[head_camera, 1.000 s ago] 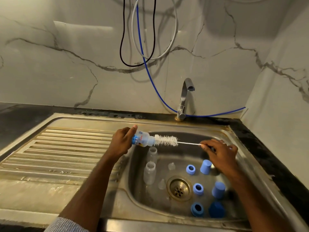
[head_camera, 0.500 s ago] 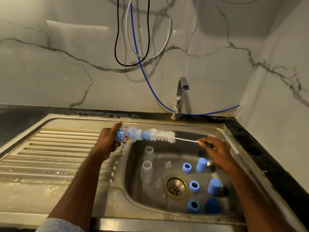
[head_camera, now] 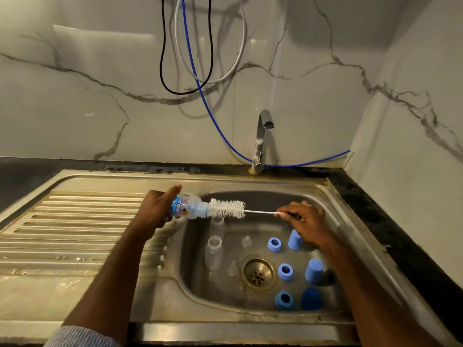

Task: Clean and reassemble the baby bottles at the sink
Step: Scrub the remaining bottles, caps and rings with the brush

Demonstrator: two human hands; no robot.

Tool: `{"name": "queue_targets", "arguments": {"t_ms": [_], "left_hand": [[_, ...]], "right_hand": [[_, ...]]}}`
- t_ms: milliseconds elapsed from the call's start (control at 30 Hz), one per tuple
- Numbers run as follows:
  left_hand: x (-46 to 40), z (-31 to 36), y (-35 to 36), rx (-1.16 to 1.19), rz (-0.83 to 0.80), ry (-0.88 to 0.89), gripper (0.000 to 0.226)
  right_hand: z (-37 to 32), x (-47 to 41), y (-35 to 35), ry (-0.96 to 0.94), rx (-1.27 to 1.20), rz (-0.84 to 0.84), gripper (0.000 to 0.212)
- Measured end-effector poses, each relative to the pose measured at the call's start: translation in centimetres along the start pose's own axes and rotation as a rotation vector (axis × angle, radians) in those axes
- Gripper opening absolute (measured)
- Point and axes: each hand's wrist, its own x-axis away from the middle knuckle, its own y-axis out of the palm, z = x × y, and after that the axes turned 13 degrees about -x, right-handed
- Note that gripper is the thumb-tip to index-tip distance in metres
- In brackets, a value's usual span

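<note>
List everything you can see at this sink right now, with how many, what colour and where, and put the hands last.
Printed bottle: 1, clear with blue print, held sideways over the basin's left edge.
Bottle brush: 1, white bristles, tip at the bottle's mouth.
Plain bottles: 2, clear, upright, basin left.
Teats: 2, clear, near the drain.
Collar rings: 3, blue, right of the drain.
Caps: 3, blue, basin right.
Sink: 1, steel, drainboard on the left.
Tap: 1, chrome, behind the basin.
Hoses: 3, black, white, blue, on the marble wall.
Left hand: grips the printed bottle.
Right hand: pinches the brush's wire handle.
</note>
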Motion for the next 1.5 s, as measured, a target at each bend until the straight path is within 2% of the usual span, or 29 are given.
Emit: {"name": "queue_targets", "arguments": {"t_ms": [133, 300, 400, 500, 567, 667, 733, 833, 933, 1067, 1133, 1233, 1333, 1500], "left_hand": [[-0.5, -0.5, -1.5, 0.056, 0.024, -0.006, 0.059], [0.2, -0.2, 0.5, -0.011, -0.048, 0.035, 0.058], [0.7, 0.1, 0.7, 0.159, -0.155, 0.116, 0.052], [0.8, 0.3, 0.2, 0.303, -0.191, 0.257, 0.036], [0.6, 0.1, -0.1, 0.170, -0.145, 0.394, 0.039], [0.3, -0.3, 0.2, -0.122, 0.020, 0.480, 0.051], [0.2, -0.5, 0.5, -0.150, 0.109, 0.513, 0.052], [-0.3, -1.0, 0.0, -0.067, 0.166, 0.510, 0.053], [-0.5, -1.5, -0.4, 0.075, 0.144, 0.434, 0.050], [-0.7, -1.5, -0.5, 0.411, 0.121, 0.336, 0.030], [-0.7, -1.5, -0.4, 0.445, 0.147, 0.307, 0.022], [-0.9, -1.4, 0.5, 0.268, 0.237, 0.312, 0.022], [-1.1, -1.1, 1.4, 0.019, 0.337, 0.309, 0.038], [-1.1, -0.8, 1.2, -0.250, 0.517, 0.474, 0.054]], "right_hand": [[0.7, 0.5, -1.9, 0.044, -0.049, 0.086, 0.019], [0.5, 0.1, 0.2, 0.044, -0.138, 0.048, 0.021], [1.5, -0.1, 0.4, 0.109, -0.246, 0.031, 0.022], [2.2, -0.2, 0.5, 0.132, -0.246, 0.018, 0.027], [2.3, -0.2, 0.6, 0.134, -0.188, 0.011, 0.029], [1.8, 0.2, 1.0, 0.157, 0.014, -0.056, 0.029], [1.5, 0.4, 1.1, 0.172, 0.099, -0.081, 0.029], [1.6, 0.2, 0.2, 0.156, 0.053, -0.036, 0.029], [1.7, 0.2, -0.6, 0.158, -0.130, -0.038, 0.029], [1.3, 0.6, -1.5, 0.323, -0.386, -0.162, 0.037], [1.2, 0.6, -1.8, 0.391, -0.427, -0.234, 0.040], [1.0, 0.6, -1.9, 0.415, -0.383, -0.226, 0.040], [0.7, 0.4, -1.9, 0.412, -0.345, -0.174, 0.040], [0.4, 0.8, -2.5, 0.532, -0.331, -0.176, 0.043]]}}
